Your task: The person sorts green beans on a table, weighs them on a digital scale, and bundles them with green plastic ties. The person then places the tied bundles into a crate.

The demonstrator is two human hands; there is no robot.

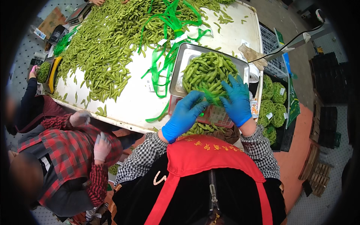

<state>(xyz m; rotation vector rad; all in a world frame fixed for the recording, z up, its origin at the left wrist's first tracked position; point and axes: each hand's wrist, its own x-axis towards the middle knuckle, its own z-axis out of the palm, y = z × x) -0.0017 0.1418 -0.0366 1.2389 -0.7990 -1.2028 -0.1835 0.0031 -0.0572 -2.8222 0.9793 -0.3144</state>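
A green mesh bag full of edamame pods lies in the steel pan of a weighing scale. My left hand, in a blue glove, pinches the bag's gathered mesh end between thumb and fingers at the pan's near edge. The blue-gloved right hand rests with spread fingers against the bag's near right side. The scale's keypad shows partly below my hands. Empty green mesh bags with white tags lie just left of the pan.
Loose edamame pods are heaped across the white table. At right, a black crate holds filled mesh bags; a work glove lies near the pan. A co-worker in a checked vest stands close at left, another beyond.
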